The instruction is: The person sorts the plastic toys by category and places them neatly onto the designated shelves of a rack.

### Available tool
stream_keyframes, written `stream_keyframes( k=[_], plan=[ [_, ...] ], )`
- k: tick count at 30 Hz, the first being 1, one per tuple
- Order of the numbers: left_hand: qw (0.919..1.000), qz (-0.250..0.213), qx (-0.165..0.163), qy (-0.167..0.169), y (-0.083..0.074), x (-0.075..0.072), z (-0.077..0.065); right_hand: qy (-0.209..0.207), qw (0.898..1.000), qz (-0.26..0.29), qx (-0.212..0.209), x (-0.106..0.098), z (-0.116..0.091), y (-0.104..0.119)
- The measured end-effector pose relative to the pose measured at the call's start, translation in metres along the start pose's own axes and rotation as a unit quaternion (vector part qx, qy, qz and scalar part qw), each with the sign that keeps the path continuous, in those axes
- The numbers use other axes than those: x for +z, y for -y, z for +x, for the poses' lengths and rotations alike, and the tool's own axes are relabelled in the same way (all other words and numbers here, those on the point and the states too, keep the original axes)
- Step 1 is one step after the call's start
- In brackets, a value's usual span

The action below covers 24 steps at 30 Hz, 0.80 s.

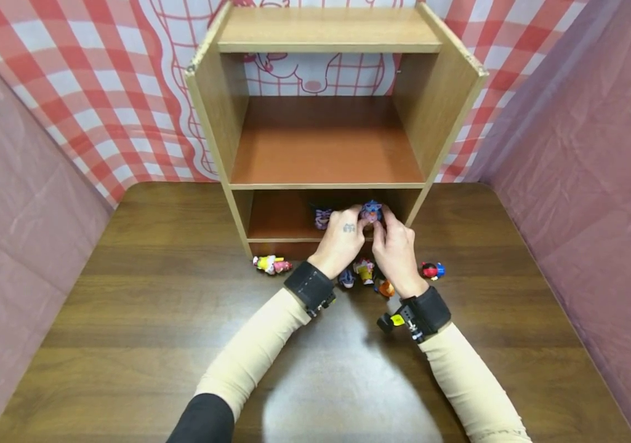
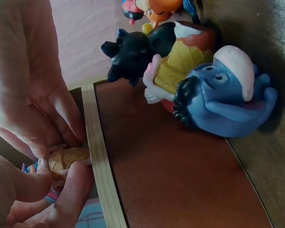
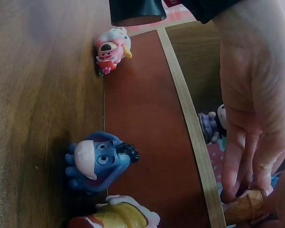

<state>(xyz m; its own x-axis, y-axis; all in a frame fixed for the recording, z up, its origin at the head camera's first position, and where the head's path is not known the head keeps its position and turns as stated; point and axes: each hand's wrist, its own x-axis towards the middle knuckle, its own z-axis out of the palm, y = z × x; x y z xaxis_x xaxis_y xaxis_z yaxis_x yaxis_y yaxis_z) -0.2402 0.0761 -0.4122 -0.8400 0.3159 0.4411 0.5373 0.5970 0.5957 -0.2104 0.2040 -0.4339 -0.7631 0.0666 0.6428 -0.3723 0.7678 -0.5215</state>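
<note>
A small blue-and-pink toy figurine [image 1: 371, 210] with a tan waffle-patterned part [image 2: 61, 160] is held between both hands at the front of the lower shelf. My left hand [image 1: 343, 237] pinches it from the left, and my right hand [image 1: 395, 249] grips its right side with thumb and fingers. The fingers cover much of it in the wrist views. Just left of the hands, a purple figurine [image 1: 323, 218] with a dark top stands on that same shelf. Below the hands, a blue donkey figurine [image 3: 102, 159] in a pale cap lies on the table.
Beside the donkey lie a yellow cone figurine [image 1: 365, 271] and an orange one [image 1: 386, 288]. A red-and-blue figurine [image 1: 433, 271] lies farther right, and a pink-and-yellow one [image 1: 272, 264] at the left. The wooden shelf unit [image 1: 329, 48] stands at the table's back.
</note>
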Motion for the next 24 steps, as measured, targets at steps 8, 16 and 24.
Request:
stream_keyframes(
  k=[8, 16, 24],
  plan=[
    [1.0000, 0.003, -0.004, -0.003, -0.0003, 0.0025, 0.0021, -0.007, 1.000, 0.000, 0.010, 0.0051, 0.0007, -0.0012],
    [0.9999, 0.005, -0.004, -0.008, 0.0003, 0.0027, 0.0020, 0.001, 1.000, -0.002, 0.013, 0.0086, -0.0009, -0.0005],
    [0.9999, 0.006, 0.008, 0.002, -0.0003, 0.0066, 0.0055, 0.007, 1.000, -0.011, 0.023, 0.0075, -0.0037, 0.0012]
  ],
)
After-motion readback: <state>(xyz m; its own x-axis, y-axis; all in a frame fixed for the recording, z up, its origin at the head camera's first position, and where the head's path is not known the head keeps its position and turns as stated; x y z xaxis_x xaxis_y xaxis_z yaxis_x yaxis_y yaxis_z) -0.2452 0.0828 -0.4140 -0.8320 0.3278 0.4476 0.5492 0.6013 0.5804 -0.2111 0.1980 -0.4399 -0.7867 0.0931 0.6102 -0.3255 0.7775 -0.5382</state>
